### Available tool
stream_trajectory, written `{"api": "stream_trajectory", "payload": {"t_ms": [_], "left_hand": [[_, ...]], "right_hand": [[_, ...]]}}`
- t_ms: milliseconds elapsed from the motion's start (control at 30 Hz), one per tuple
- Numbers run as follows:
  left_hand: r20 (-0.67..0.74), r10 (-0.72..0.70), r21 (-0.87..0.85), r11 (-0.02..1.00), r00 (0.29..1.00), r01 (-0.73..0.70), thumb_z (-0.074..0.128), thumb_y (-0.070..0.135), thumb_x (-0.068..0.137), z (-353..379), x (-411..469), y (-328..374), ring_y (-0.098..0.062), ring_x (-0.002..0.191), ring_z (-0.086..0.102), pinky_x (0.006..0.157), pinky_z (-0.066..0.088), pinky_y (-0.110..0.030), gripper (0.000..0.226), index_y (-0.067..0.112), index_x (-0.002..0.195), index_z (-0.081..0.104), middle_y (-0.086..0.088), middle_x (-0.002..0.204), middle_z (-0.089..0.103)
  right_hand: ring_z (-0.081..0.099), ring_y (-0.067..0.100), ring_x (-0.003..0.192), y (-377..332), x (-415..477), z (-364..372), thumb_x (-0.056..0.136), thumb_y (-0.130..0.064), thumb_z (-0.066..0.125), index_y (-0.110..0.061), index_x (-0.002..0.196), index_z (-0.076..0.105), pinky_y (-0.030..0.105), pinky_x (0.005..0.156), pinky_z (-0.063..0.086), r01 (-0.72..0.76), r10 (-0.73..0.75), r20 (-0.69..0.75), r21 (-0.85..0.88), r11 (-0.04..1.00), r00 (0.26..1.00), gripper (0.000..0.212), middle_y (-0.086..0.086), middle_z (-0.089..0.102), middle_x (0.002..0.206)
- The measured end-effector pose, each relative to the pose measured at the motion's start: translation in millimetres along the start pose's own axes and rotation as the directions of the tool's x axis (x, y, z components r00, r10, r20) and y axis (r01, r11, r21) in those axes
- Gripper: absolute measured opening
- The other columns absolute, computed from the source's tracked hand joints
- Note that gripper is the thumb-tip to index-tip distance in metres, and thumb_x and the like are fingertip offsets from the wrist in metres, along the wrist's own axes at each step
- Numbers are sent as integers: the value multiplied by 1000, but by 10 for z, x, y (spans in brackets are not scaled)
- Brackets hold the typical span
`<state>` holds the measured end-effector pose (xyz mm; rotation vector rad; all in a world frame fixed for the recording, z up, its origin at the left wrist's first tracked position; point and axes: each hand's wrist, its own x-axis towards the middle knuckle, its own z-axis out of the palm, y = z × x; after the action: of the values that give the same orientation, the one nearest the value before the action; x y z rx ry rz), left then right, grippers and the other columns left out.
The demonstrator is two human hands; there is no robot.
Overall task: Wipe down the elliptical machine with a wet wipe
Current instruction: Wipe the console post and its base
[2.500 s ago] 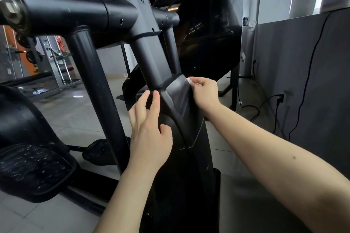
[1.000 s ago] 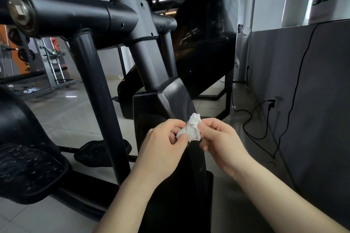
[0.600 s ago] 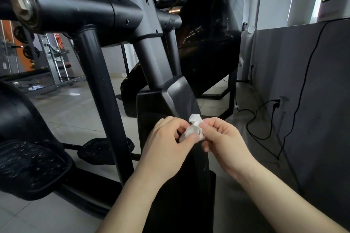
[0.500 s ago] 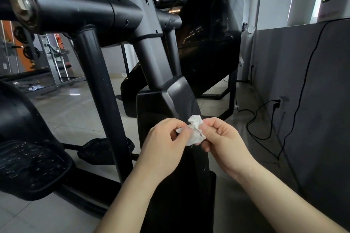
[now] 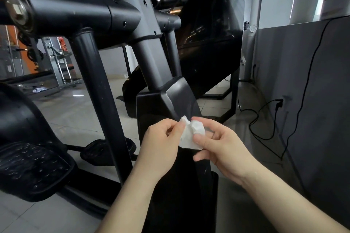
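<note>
Head view: the crumpled white wet wipe (image 5: 190, 134) is pinched between both hands, just in front of the elliptical's black shroud (image 5: 174, 96), apparently clear of it. The left hand (image 5: 161, 143) nips its left edge with thumb and forefinger; the right hand (image 5: 221, 147) grips the other side, fingers curled. It looks ready for refolding: best to open a clean, flat face before pressing it along the shroud
</note>
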<state>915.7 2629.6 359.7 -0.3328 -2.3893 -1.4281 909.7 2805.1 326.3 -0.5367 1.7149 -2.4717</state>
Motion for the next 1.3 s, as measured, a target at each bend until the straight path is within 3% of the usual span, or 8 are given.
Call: {"api": "stream_trajectory", "payload": {"t_ms": [133,267,533,667,733,867,1100,1300], "left_hand": [[-188,75,76,995,979,-62,64,36,96,4,1,-30,1,84,63,68,50,-12,8,31,101,68,16,92,66],[-331,190,241,964,924,-112,64,27,95,36,56,-117,0,103,54,85,50,-17,30,29,125,60,18,121,48],[-307,342,511,847,888,-150,72,23,89,58,123,-224,-17,135,37,111,28,-30,68,18,150,44,4,144,41],[-298,382,545,821,875,-172,74,17,87,21,150,-270,-21,131,43,111,30,-34,67,14,148,48,0,142,45],[-292,397,555,811,870,-184,71,5,88,31,151,-294,-21,133,43,111,28,-34,65,12,148,49,-2,143,44],[-281,393,548,814,875,-190,52,-18,83,33,143,-337,-18,137,40,113,23,-32,75,12,152,44,-3,149,36],[-285,396,529,825,873,-201,43,-23,74,47,136,-379,-18,138,36,115,17,-28,89,13,155,39,-3,151,32],[-284,416,503,832,864,-235,43,-12,88,1,147,-390,-22,136,40,116,32,-44,67,11,151,45,-7,149,37]], "right_hand": [[74,31,93,-31,138,-100,92,-9,71,4,106,67,34,74,64,41,-48,-221,-34,999,974,20,20,74,103],[64,7,75,-179,482,-108,88,-24,78,-10,80,65,23,74,58,128,-402,-469,-513,849,786,21,-3,68,79],[63,-2,106,-145,848,419,102,-15,58,-22,120,68,16,90,52,329,-557,-147,-674,661,818,22,-11,71,111],[21,-3,150,-66,787,486,111,-24,38,-22,157,36,6,113,15,401,-486,102,-722,564,868,46,-8,36,159],[-1,7,156,15,759,453,111,-28,34,-16,163,14,19,124,4,392,-438,163,-771,502,884,57,-4,9,170],[-14,0,154,262,591,328,111,-31,34,-24,164,-2,44,129,1,328,-412,107,-793,513,905,64,-10,-10,171],[-18,-2,152,817,34,161,107,-29,44,-34,161,-12,44,129,4,162,-307,-35,-790,591,951,78,-24,-18,166],[-30,15,151,327,565,490,107,-49,28,-38,161,-9,48,125,-10,284,-409,61,-812,511,911,66,-9,-18,169]]}}
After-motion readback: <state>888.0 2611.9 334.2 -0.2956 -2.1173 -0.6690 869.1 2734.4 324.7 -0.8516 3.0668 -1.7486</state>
